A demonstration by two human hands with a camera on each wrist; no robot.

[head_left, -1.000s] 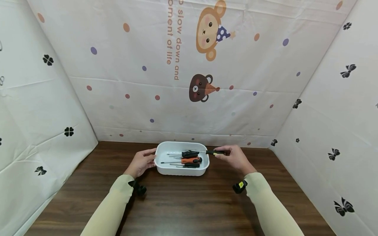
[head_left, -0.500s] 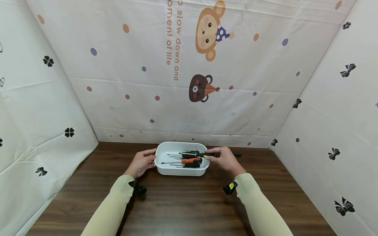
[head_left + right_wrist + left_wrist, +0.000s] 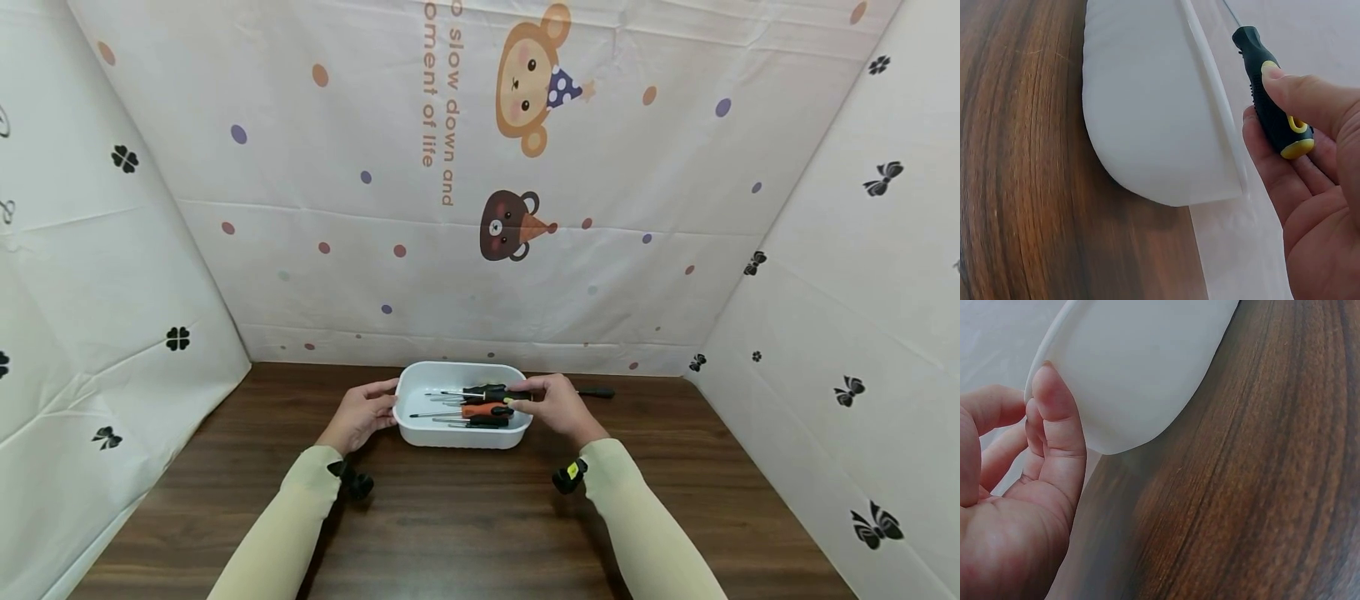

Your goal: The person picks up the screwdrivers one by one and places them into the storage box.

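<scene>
A white plastic tub (image 3: 420, 433) stands at the back of the table. Several screwdrivers lie inside, shafts to the left, among them one with an orange and black handle (image 3: 480, 410). My left hand (image 3: 362, 417) holds the tub's left end, thumb and fingers at the rim (image 3: 1030, 378). Over the tub's right end, my right hand (image 3: 557, 408) pinches a screwdriver by its black and yellow handle (image 3: 1266, 94). In the right wrist view this handle is above and beside the rim, and its shaft runs out of frame. The tool's tip overlaps the other screwdrivers in the head view.
Another black-handled screwdriver (image 3: 597, 392) lies on the brown wooden table (image 3: 465, 517) behind my right hand, partly hidden. Printed white cloth (image 3: 360, 275) rises close behind the tub. Similar cloth walls stand at the left and right.
My right hand has moved left with its screwdriver, from beside the tub to over its right end. The screwdriver on the table has come into sight. My left hand stays put.
</scene>
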